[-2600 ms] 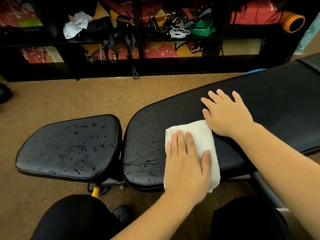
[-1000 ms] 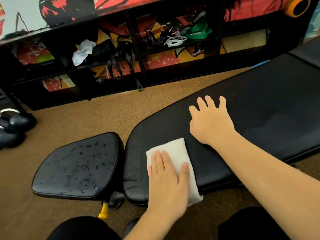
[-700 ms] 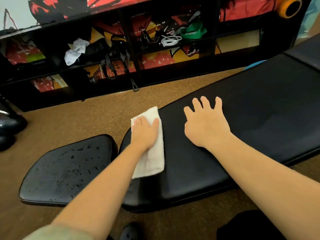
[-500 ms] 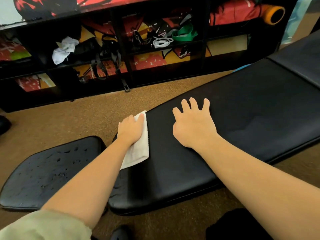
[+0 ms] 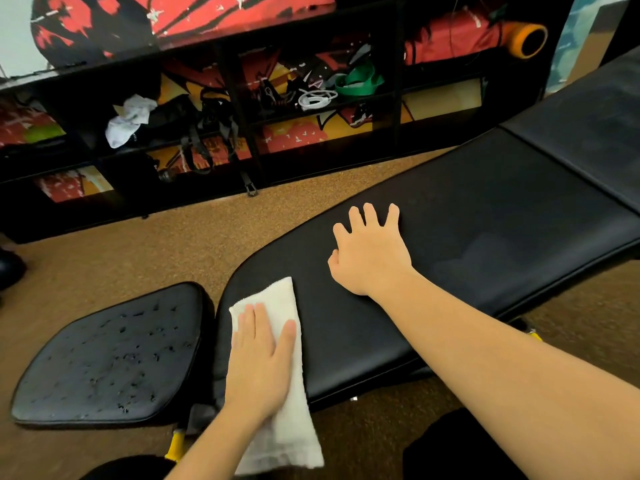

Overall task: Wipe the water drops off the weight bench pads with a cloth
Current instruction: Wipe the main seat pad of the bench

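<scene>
Back pad [image 5: 485,220], 2 o'clock: firm, slick vinyl, looks dry. Seat pad [image 5: 104,358], 8 o'clock: beaded with drops. Cloth [image 5: 273,296]: soft, limp, on back pad's 7 o'clock end, tail overhanging. Your left grip [image 5: 258,365] flat on it, fingers straight. Right grip [image 5: 370,258] splayed on back pad, empty. Shelf [image 5: 239,109], 12 o'clock, well apart.

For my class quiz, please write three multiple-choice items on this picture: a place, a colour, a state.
1. Where does the cloth lie? A on the long pad; B on the floor; C on a shelf.
2. What colour is the cloth? A green; B white; C red.
3. Which pad shows water drops? A the long pad; B neither; C the small seat pad.
Answers: 1 A, the left hand presses it there; 2 B, plainly white; 3 C, drops dot its surface.
</scene>
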A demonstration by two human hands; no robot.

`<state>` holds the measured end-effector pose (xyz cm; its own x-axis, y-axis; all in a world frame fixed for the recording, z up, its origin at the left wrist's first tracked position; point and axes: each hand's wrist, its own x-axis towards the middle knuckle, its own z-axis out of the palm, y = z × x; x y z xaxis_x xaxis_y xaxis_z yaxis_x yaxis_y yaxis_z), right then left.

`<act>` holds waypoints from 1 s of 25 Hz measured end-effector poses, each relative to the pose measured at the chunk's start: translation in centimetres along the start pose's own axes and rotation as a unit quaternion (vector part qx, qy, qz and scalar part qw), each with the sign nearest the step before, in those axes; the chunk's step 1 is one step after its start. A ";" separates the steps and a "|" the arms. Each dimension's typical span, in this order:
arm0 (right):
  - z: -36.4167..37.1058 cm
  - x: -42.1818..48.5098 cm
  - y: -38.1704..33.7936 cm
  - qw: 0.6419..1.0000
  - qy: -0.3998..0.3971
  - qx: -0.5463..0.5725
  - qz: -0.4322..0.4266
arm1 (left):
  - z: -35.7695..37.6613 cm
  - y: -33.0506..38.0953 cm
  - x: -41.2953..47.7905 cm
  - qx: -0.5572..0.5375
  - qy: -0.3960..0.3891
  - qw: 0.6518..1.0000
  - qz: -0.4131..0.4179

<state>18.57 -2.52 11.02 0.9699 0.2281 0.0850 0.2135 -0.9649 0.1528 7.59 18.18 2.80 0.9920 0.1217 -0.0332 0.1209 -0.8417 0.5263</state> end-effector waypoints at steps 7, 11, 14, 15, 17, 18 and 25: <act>0.5 0.2 -0.1 1.000 0.009 -0.011 0.001 | 0.1 -0.6 -1.4 0.009 -0.020 1.000 -0.008; 0.7 0.2 -0.1 1.000 0.012 -0.020 0.001 | -0.1 -2.1 4.8 -0.009 0.001 0.999 -0.040; 0.7 0.3 -0.2 1.000 0.009 -0.026 0.000 | -0.3 -2.4 9.3 0.002 0.007 0.999 -0.045; 0.7 0.3 -0.2 1.000 0.008 -0.028 -0.001 | -0.5 -2.5 10.4 0.007 0.006 0.999 -0.043; 0.7 0.4 -0.2 0.999 0.007 -0.031 -0.003 | -0.8 -2.7 12.4 0.006 0.005 0.999 -0.033; 0.7 0.5 -0.2 1.000 0.007 -0.030 -0.003 | -0.9 -2.9 13.2 0.005 0.005 1.000 -0.025; 0.7 0.5 -0.3 1.000 0.004 -0.028 0.001 | -1.3 -3.2 15.7 0.014 -0.003 0.999 -0.036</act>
<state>19.05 -2.23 10.33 0.9692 0.2275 0.0941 0.2043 -0.9566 0.2080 22.70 23.44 1.73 0.9811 0.1787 -0.0748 0.1920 -0.8457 0.4980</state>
